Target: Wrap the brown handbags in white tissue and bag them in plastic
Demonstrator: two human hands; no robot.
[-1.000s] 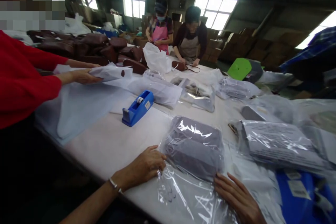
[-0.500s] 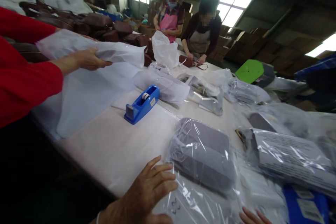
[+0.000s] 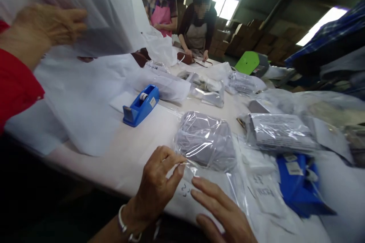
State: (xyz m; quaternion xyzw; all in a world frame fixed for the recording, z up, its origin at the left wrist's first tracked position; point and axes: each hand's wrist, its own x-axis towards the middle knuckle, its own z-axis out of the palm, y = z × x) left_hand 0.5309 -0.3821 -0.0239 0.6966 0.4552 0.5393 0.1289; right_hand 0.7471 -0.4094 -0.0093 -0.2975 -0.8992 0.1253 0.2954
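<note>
A grey bag (image 3: 203,140) in a clear plastic bag (image 3: 209,178) lies on the white table just beyond my hands. My left hand (image 3: 159,182), a bracelet at its wrist, is closed, with thumb and forefinger pinching the near left edge of the plastic. My right hand (image 3: 225,212) is open, fingers stretched over the loose near end of the plastic, close to handwritten marks. Whether its fingertips press on the film I cannot tell. A blue tape dispenser (image 3: 142,105) stands beyond my left hand.
At left a co-worker's hand (image 3: 47,26) in a red sleeve holds a white bag (image 3: 105,11). Another blue tape dispenser (image 3: 299,182) and small white packets (image 3: 265,193) lie at right. Several wrapped items (image 3: 281,129) lie further along. Two people work across the table.
My left hand has gone from spread fingers to a pinch on the plastic. My right hand has come further into view over the bag. The co-worker's white bag has been raised.
</note>
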